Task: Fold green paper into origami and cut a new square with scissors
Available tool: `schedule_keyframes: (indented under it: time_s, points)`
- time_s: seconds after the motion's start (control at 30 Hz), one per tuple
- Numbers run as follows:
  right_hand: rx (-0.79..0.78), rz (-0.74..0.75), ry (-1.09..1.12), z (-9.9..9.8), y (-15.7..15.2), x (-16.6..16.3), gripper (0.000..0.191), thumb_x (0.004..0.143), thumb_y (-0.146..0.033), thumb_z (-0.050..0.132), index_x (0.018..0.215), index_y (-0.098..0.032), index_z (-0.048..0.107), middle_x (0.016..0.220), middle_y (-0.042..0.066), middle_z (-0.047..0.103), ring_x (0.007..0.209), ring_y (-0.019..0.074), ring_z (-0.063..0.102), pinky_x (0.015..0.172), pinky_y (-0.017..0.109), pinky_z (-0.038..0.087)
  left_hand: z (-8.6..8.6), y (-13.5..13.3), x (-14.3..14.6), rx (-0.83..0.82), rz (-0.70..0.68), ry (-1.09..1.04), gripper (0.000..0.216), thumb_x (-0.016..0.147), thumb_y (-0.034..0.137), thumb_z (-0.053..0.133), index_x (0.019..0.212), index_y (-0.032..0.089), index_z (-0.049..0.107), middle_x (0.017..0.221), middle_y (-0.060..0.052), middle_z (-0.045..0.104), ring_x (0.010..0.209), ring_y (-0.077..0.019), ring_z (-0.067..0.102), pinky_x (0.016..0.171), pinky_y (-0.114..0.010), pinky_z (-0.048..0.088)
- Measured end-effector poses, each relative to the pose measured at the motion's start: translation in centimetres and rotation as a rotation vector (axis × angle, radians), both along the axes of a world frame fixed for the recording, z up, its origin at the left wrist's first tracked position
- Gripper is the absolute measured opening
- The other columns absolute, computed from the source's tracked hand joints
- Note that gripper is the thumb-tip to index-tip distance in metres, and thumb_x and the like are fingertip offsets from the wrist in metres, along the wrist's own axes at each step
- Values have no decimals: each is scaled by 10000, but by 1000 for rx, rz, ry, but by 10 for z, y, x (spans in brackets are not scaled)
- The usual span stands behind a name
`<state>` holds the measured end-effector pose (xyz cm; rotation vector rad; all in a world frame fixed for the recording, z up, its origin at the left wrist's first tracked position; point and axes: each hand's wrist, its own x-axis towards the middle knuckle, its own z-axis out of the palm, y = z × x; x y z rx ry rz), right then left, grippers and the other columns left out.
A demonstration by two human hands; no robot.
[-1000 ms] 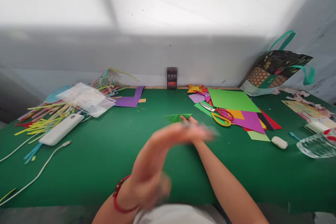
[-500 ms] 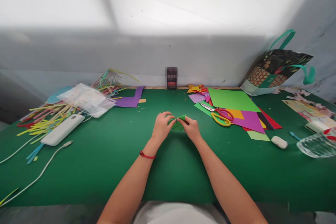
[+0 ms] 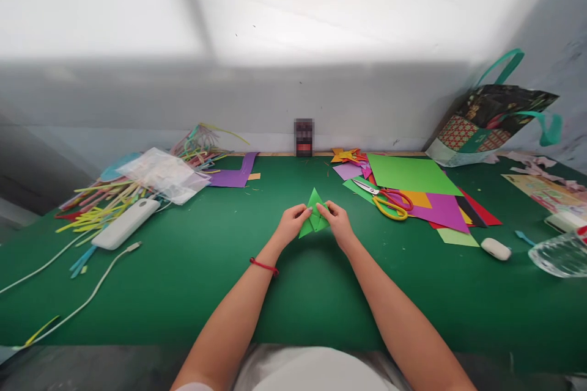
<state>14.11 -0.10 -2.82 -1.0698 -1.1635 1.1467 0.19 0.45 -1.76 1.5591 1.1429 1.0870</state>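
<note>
A piece of folded green paper [image 3: 314, 220] is held up between both hands above the green table [image 3: 316, 293]. It has a pointed tip at the top and creased flaps below. My left hand [image 3: 293, 222] pinches its left side, thumb laid on the front face. On the other side my right hand [image 3: 337, 220] grips the right edge, its thumb also pressed on the front. The fingertips behind the paper are hidden. A red cord bracelet circles my left wrist.
Right of the hands lie scissors [image 3: 389, 203] with red and yellow handles, beside stacked coloured paper [image 3: 415, 174]. A white earbud case [image 3: 496, 248] and a clear plastic bottle [image 3: 562, 253] are farther right. At left are a white power bank [image 3: 126, 224], a cable and pipe cleaners [image 3: 98, 217].
The green paper has turned so its broad face and pointed tip now show. Both thumbs have moved onto its front, and my left fingers have closed in. The view has shifted slightly.
</note>
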Motion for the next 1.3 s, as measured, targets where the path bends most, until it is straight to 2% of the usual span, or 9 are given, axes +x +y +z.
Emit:
schedule_keyframes:
  time_s: [0.23,0.3,0.43,0.53,0.7,0.8,0.97,1.13,1.3]
  points:
    - [-59,53,34,5,-4,-1,483,531,-583,701,478,-195,420,482,-71,337,474,76,329,452,225,291,-6,4,-8,-209,-210,-134,387,642,523,640,598,164,503,561,36,436,545,-99,416,542,-242,350]
    - [-96,60,53,4,-4,-4,467,545,-601,682,504,-195,454,473,-70,364,456,82,363,432,228,325,-6,4,-9,-197,-180,-112,377,653,513,632,584,169,496,528,41,427,506,-93,405,509,-238,333]
    - [-147,63,146,6,-8,-11,432,556,-589,679,683,-197,548,559,-45,511,495,121,501,439,256,436,-5,4,-8,-43,15,-111,428,703,514,585,499,190,395,438,55,365,449,-84,371,479,-236,309]
    - [-130,61,137,11,-14,-12,414,541,-547,704,695,-194,551,610,-29,554,538,130,543,452,251,453,-8,6,-6,0,104,-165,436,710,526,573,501,193,385,434,56,371,447,-83,376,480,-234,324]
    - [-104,-19,130,14,-17,-10,395,555,-536,689,603,-193,499,542,-46,500,488,108,491,402,225,397,-15,9,-2,-104,13,-213,460,623,604,611,516,185,454,423,50,415,414,-88,402,456,-246,351]
    - [-132,16,145,13,-14,-7,386,549,-521,694,620,-194,501,541,-54,484,477,104,478,389,224,397,-14,6,1,-163,-52,-197,524,580,657,618,449,193,412,373,47,381,371,-85,389,424,-251,341]
    - [-152,157,97,9,-10,-5,380,594,-536,655,693,-204,499,533,-53,509,444,123,509,379,248,413,-9,2,2,-178,-43,-210,535,576,664,629,440,192,416,359,57,343,357,-78,373,394,-242,320]
    - [-76,168,23,2,-9,-9,369,640,-540,635,748,-212,506,499,-52,519,394,120,484,373,262,417,-13,5,-2,-116,-11,-194,533,598,652,628,432,181,444,357,35,408,361,-82,412,425,-244,353]
    - [-15,157,-6,0,-7,-7,354,644,-534,637,663,-210,495,434,-55,475,334,97,413,322,246,334,-18,7,0,-150,-37,-214,500,598,635,637,489,168,496,363,30,435,361,-91,423,429,-254,371]
